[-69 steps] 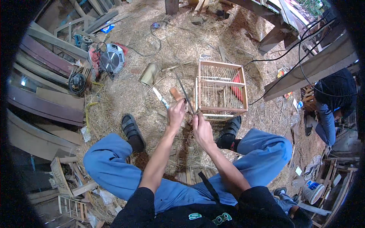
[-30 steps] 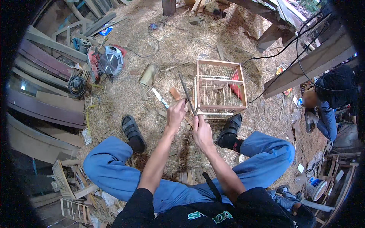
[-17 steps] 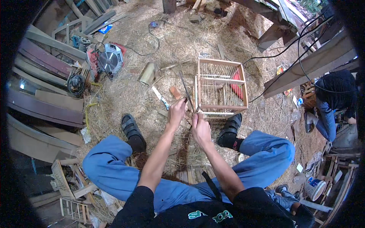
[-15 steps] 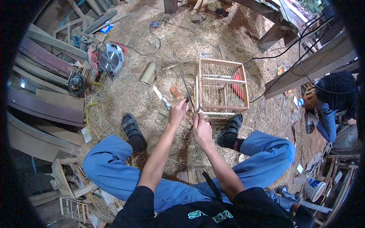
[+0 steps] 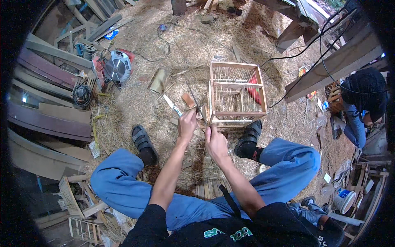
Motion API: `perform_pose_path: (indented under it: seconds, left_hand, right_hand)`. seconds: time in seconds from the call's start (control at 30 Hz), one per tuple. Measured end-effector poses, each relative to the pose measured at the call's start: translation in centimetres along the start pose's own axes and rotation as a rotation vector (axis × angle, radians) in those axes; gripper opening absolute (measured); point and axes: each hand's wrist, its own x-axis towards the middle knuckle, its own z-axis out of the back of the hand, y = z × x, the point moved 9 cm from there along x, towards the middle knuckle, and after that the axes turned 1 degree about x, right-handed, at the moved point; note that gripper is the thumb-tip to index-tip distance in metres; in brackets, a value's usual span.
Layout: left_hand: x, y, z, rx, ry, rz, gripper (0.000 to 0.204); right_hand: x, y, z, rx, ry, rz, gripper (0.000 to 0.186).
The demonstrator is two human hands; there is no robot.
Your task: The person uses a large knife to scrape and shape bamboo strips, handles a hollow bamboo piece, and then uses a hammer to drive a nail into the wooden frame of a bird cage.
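My right hand (image 5: 216,143) is closed round the near end of a long, thin, dark strip (image 5: 192,92), perhaps a blade. It slants away from me, up and to the left. My left hand (image 5: 187,124) is closed beside the strip, fingers pinched; what they hold is too small to make out. Just beyond my right hand stands a wooden cage (image 5: 237,85) with thin upright bars and a red piece inside. Past my left hand, a knife with a pale blade (image 5: 169,101) lies on the ground next to an orange-brown block (image 5: 188,99).
Straw and shavings cover the ground. At the left are a circular saw (image 5: 117,68), a coiled cable (image 5: 82,94) and stacked boards (image 5: 49,113). A short log (image 5: 159,80) lies ahead. Another person (image 5: 358,103) crouches at the right, below a thick beam (image 5: 335,68); a white bucket (image 5: 344,199) stands lower right.
Both hands have come slightly toward me and left, and the dark strip leans further left. The whole scene has shifted a little as the view moved.
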Motion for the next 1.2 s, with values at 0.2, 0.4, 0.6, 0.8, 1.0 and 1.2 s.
perform_pose_path:
  seconds: [0.2, 0.4, 0.6, 0.8, 1.0, 1.2]
  left_hand:
    - [1.7, -2.4, 1.4, -0.086, -0.114, -0.083, 0.017]
    - [-0.6, 2.5, -2.1, 0.071, 0.054, 0.04, 0.021]
    - [0.3, 1.9, -2.3, -0.029, 0.096, 0.166, 0.019]
    - [1.1, 0.7, -0.4, -0.092, -0.03, 0.027, 0.014]
    - [1.5, -1.8, 0.7, -0.081, -0.002, 0.077, 0.018]
    - [-0.2, 0.9, 0.0, -0.108, 0.003, 0.041, 0.02]
  right_hand:
    - [0.2, 0.9, 1.3, 0.09, -0.031, 0.001, 0.03]
    - [1.4, -1.7, -1.9, 0.003, 0.037, -0.034, 0.033]
    - [1.4, -1.6, -1.1, 0.057, -0.001, -0.078, 0.037]
    - [0.9, -0.1, 0.0, 0.079, -0.022, -0.042, 0.035]
    - [0.4, 1.1, 1.8, 0.111, -0.03, -0.015, 0.03]
    - [1.5, -2.3, -2.9, -0.049, 0.07, -0.084, 0.031]
